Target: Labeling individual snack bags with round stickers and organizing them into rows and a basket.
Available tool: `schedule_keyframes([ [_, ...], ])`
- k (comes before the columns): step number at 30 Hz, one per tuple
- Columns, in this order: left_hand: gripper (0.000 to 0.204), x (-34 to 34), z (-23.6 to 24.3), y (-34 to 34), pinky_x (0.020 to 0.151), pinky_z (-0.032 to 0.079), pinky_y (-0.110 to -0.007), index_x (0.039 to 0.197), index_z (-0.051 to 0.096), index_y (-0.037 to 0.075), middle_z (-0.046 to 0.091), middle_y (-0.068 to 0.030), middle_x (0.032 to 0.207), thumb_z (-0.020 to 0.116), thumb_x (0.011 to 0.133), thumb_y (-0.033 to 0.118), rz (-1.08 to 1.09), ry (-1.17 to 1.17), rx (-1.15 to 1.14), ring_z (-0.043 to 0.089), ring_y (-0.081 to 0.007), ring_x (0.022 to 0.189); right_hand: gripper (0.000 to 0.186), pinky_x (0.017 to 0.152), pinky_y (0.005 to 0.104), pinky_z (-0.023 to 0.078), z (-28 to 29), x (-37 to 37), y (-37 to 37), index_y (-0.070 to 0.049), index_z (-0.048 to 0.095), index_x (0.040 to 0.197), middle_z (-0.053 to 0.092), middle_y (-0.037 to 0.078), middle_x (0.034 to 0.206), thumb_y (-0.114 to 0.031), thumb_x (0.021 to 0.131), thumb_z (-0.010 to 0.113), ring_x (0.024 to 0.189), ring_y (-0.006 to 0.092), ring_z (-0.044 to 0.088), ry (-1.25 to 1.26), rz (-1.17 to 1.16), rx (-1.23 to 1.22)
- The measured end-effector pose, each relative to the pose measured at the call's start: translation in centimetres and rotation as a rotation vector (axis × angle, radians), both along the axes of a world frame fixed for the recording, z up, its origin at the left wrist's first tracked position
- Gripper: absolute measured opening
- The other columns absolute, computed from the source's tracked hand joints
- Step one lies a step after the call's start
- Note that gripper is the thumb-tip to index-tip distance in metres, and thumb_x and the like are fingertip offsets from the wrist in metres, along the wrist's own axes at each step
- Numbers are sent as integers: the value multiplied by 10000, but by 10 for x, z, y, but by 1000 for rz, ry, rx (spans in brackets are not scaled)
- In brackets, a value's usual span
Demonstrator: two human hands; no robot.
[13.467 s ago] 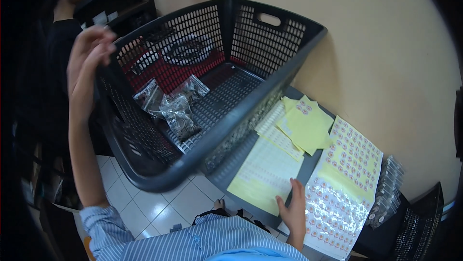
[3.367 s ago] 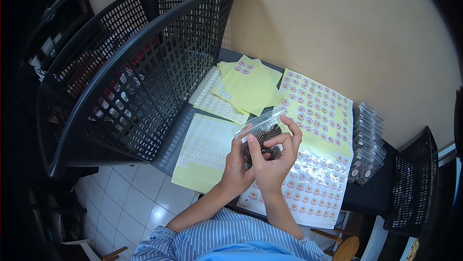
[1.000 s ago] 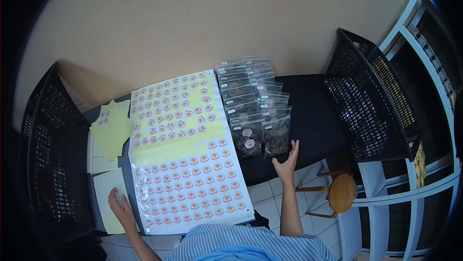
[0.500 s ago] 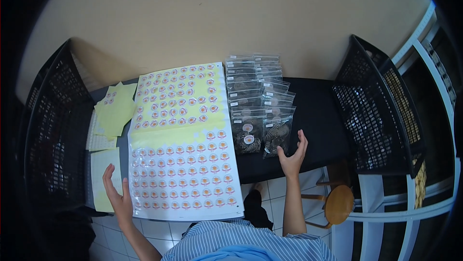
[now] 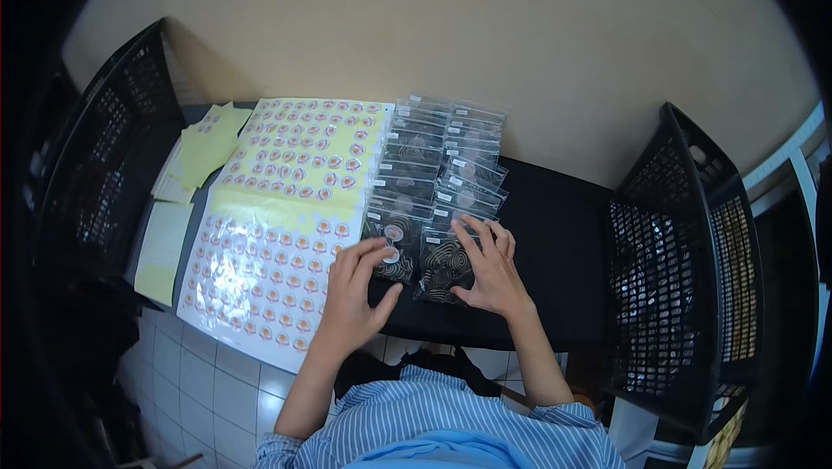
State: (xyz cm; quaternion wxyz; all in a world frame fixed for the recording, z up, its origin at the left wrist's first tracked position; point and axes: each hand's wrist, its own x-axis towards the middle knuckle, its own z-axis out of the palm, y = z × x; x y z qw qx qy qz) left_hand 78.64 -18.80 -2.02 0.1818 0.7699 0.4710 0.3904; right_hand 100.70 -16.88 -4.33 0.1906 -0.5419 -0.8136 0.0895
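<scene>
Two columns of overlapping clear zip bags holding dark spiral coils lie on the black-covered table. My left hand (image 5: 354,296), its fingers spread, reaches over the front bag of the left column (image 5: 409,248), which bears two round stickers; the fingertips are beside the lower sticker (image 5: 392,255). Over the right side of the other column's front bag (image 5: 444,263) rests my right hand (image 5: 494,271). Its fingertips are at the bag's upper part and its thumb is near the bottom edge, with a gap between them. Left of the bags lies a large sticker sheet (image 5: 260,248), partly covered by my left hand.
Black perforated baskets stand at the left (image 5: 104,148) and right (image 5: 667,270). Yellowish backing papers (image 5: 206,155) lie beside the left basket. Black cloth (image 5: 555,252) covers the table between bags and right basket. A beige wall (image 5: 520,27) rises behind.
My left hand has moved right, from the sheet's left edge to the left front bag. My right hand has come in over the right front bag. The view has also shifted and turned.
</scene>
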Motion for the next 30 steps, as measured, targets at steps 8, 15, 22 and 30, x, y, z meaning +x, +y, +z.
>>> schedule_keyframes([
  [8,585,18,-21,51,868,319,-370,1124,458,95,456,-91,1059,660,577,41,19,315,89,412,-261,1035,896,1006,448,147,2,8,1,-117,315,1294,298,96,1286,-199,522,763,1190,321,221,77,3,60],
  [15,722,19,-19,72,874,303,-387,1157,415,116,403,-99,1093,714,501,74,18,483,75,354,-282,1077,872,1002,474,132,5,2,5,-120,315,1293,285,94,1296,-208,549,761,1202,322,213,17,2,30],
  [22,433,12,-30,74,893,266,-407,883,467,87,399,-97,1119,721,533,106,7,458,187,335,-299,1101,769,993,461,142,3,-4,6,-106,396,1245,343,84,1270,-259,581,753,1198,315,226,57,-52,87],
  [30,258,10,-30,73,910,220,-441,820,512,107,358,-74,1273,647,602,81,7,436,225,299,-284,1164,331,963,472,179,1,-36,55,-68,558,1028,421,92,1197,-174,721,627,1163,305,288,80,-117,341],
])
